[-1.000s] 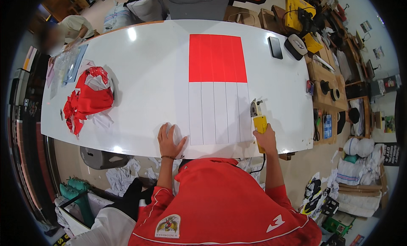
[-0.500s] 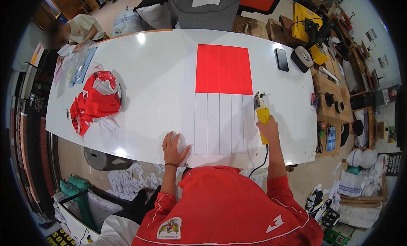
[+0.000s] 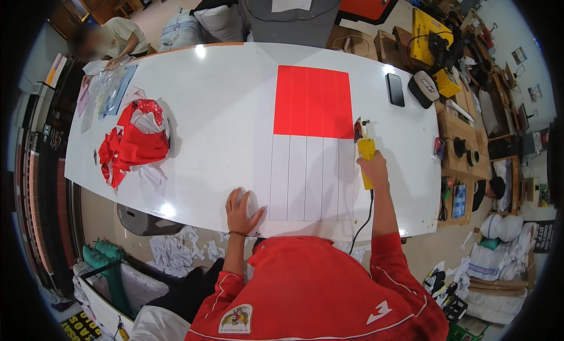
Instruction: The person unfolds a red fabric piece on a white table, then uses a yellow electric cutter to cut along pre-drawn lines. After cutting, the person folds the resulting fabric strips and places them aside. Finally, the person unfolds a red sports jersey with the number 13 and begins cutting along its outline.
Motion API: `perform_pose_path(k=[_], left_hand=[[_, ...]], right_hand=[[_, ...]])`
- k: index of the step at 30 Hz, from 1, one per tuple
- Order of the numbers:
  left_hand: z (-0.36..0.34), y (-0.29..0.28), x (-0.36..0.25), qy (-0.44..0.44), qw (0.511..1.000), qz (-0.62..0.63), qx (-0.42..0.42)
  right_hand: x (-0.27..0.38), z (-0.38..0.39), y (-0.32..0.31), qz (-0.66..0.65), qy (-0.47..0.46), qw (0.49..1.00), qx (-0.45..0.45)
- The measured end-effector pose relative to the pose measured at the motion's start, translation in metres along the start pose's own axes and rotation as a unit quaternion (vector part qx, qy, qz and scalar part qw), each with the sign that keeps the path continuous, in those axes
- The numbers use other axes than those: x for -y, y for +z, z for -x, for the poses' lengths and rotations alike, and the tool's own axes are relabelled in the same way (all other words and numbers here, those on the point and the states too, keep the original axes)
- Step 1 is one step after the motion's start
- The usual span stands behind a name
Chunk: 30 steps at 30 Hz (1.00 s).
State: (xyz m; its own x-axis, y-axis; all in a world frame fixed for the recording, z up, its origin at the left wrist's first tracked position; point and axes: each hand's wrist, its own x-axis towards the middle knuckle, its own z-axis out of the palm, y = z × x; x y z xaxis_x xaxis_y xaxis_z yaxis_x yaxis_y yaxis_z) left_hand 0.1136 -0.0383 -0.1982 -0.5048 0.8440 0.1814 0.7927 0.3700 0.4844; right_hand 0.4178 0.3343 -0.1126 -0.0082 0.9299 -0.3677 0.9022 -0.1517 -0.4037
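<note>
A sheet [image 3: 313,103], red in its far half and white in its near half with thin lengthwise lines, lies flat on the white table [image 3: 217,117]. My right hand [image 3: 374,168] is wrapped round the yellow body of a hand-held electric cloth cutter [image 3: 366,148]. The cutter's round blade stands at the sheet's right edge, beside the near end of the red half. A dark cord trails from the cutter toward the near table edge. Fingers spread, my left hand [image 3: 242,211] rests on the table near the sheet's lower left corner and holds nothing.
Crumpled red and white cloth [image 3: 141,138] lies on the left, with clear plastic bags [image 3: 108,85] beyond it. A co-worker [image 3: 120,38] is at the far left corner. A phone [image 3: 395,89] and a dark case [image 3: 423,88] lie far right.
My right hand has moved the cutter a little away from me along the sheet's right edge, so the blade is now beside the red half. My left hand stays flat; the whole view has shifted slightly.
</note>
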Motion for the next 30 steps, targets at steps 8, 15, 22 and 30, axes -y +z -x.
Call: perform_pose_path(k=[8, 15, 22, 30], left_hand=[[-0.003, -0.004, -0.004, -0.017, 1.000, 0.013, 0.015], [-0.003, -0.004, -0.003, -0.017, 1.000, 0.009, 0.017], [-0.005, -0.005, -0.006, -0.018, 1.000, 0.005, 0.010], [-0.007, -0.006, -0.006, -0.011, 1.000, 0.002, 0.010]], right_hand=[[0.025, -0.037, -0.003, 0.014, -0.003, 1.000, -0.015], [0.046, -0.071, -0.007, -0.011, -0.013, 1.000, -0.014], [0.063, -0.105, -0.012, -0.006, -0.011, 1.000, -0.010], [0.081, -0.134, -0.014, -0.007, -0.040, 0.999, -0.031]])
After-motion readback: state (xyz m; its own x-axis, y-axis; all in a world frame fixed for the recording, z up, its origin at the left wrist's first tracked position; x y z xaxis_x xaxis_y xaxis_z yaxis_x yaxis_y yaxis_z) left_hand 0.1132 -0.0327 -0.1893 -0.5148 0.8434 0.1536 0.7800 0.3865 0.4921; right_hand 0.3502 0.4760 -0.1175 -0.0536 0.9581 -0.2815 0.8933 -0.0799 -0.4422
